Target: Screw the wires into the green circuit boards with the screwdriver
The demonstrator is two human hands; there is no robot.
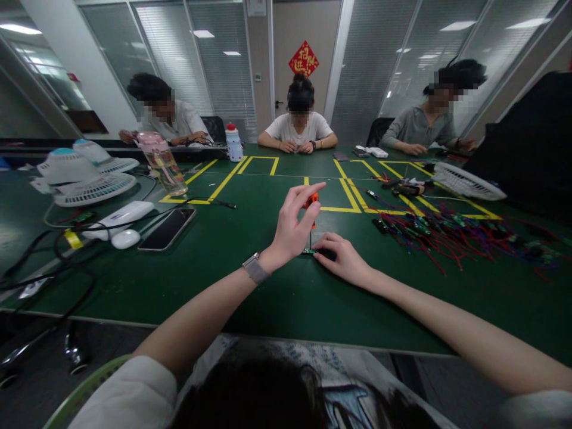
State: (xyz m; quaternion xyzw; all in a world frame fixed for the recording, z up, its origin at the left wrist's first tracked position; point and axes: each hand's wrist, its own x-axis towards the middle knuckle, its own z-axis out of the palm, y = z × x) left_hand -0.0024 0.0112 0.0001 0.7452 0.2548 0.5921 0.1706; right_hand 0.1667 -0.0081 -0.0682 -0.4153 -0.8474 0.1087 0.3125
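Orange tool (pixel 315 197), slim dark shaft (pixel 311 239) over green board (pixel 307 251) — left hand (pixel 288 227) clamped around tool, right hand (pixel 344 257) at board, grip unclear

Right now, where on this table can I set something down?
Two patches look bare: green tabletop between the smartphone and left hand, and the strip between right forearm and its near edge. It's crowded at right with wired circuit boards, at left with white fans and black cables, and around the left hand's orange-and-black screwdriver.
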